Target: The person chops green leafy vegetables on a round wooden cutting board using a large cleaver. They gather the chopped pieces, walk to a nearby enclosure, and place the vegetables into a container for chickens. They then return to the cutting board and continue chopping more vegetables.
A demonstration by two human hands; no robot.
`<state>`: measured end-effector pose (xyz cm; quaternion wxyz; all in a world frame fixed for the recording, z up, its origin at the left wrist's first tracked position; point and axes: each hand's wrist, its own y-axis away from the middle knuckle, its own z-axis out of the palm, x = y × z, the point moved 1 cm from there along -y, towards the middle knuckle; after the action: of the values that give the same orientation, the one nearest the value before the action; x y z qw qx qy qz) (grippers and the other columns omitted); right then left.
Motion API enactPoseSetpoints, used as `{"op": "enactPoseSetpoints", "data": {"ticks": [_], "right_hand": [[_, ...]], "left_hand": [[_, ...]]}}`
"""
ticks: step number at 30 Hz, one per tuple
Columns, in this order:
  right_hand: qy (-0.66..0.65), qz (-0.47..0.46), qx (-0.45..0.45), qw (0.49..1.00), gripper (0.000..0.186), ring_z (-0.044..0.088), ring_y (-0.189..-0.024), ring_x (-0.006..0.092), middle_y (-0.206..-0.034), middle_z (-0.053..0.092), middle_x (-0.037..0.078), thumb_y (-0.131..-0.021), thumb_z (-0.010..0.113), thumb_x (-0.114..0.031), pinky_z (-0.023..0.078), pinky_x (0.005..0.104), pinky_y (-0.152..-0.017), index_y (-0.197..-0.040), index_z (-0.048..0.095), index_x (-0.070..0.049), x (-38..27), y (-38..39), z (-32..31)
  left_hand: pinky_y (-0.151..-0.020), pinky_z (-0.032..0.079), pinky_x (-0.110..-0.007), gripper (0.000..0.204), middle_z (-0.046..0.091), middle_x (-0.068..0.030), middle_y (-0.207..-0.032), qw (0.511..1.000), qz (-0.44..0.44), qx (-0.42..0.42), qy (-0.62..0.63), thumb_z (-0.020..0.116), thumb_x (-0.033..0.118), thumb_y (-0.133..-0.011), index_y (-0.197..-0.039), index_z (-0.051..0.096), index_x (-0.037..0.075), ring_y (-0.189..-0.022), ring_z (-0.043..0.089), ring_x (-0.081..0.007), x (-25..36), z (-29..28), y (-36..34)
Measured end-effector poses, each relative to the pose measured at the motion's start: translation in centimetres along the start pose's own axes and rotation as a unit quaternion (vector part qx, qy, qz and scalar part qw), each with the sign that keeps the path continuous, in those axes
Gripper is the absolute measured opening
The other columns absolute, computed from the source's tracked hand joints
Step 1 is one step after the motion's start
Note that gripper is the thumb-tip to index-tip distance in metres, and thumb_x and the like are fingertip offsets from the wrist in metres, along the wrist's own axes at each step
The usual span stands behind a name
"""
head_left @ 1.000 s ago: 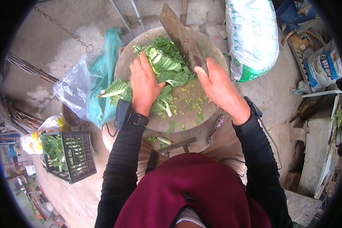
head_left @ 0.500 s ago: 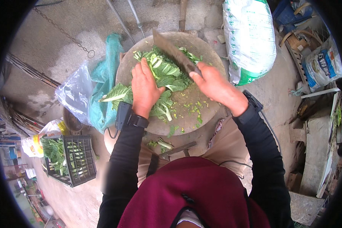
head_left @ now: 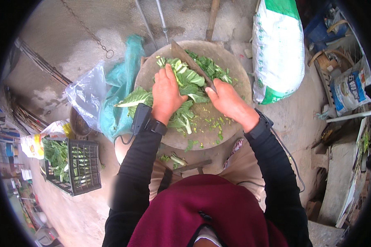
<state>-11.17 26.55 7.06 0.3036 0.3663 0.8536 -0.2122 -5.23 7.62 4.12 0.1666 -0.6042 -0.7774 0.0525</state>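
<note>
At the far left, a black plastic crate [head_left: 86, 190] stands on the floor, tilted in the view, with leafy greens [head_left: 55, 154] inside. To its right, a clear plastic bag [head_left: 85, 91] lies against a teal mesh sack [head_left: 114, 119], which reaches the edge of a round chopping board [head_left: 235, 61]. On the left half of this board lies a bunch of leafy cabbage [head_left: 191, 77]. The person's left hand [head_left: 166, 94] rests over it, unclenched, straight fingers pointing away and the thumb out to the right, pressing on the leaves. A dark, broad-bladed cleaver [head_left: 187, 59] slants across the board just right of the bunch, its handle grasped in the curled fingers of the right hand [head_left: 231, 100]. Beyond the blade sit chopped greens [head_left: 212, 68]; small bits are scattered nearer the person. Farther right stands a white woven sack [head_left: 278, 53] with green ends.
</note>
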Motion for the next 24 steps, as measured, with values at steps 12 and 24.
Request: {"op": "enactPoseSetpoints", "data": {"ticks": [12, 24], "right_hand": [[0.049, -0.024, -0.016, 0.998, 0.029, 0.062, -0.075, 0.0468, -0.079, 0.061, 0.029, -0.099, 0.058, -0.025, 0.05, 0.0508, -0.068, -0.098, 0.052, 0.003, 0.3, -0.6, 1.7], [-0.027, -0.082, 0.119, 0.989, 0.029, 0.06, -0.065, 0.0399, -0.068, 0.057, 0.024, -0.101, 0.057, -0.025, 0.047, 0.0478, -0.06, -0.095, 0.052, 0.003, -1.9, -0.2, -2.1]], "left_hand": [[-0.099, 0.049, -0.041, 0.114, 0.05, -0.0268, -0.13, 1.0, 0.016, 0.002, 0.016, 0.093, 0.035, -0.056, -0.141, 0.035, -0.015, -0.12, 0.053, -0.0401, -0.9, -0.4, 0.2], [-0.097, 0.049, -0.046, 0.099, 0.052, -0.0276, -0.122, 0.999, 0.014, -0.023, 0.038, 0.085, 0.029, -0.067, -0.14, 0.033, -0.014, -0.114, 0.056, -0.0432, -1.8, -0.6, 0.8]]}}
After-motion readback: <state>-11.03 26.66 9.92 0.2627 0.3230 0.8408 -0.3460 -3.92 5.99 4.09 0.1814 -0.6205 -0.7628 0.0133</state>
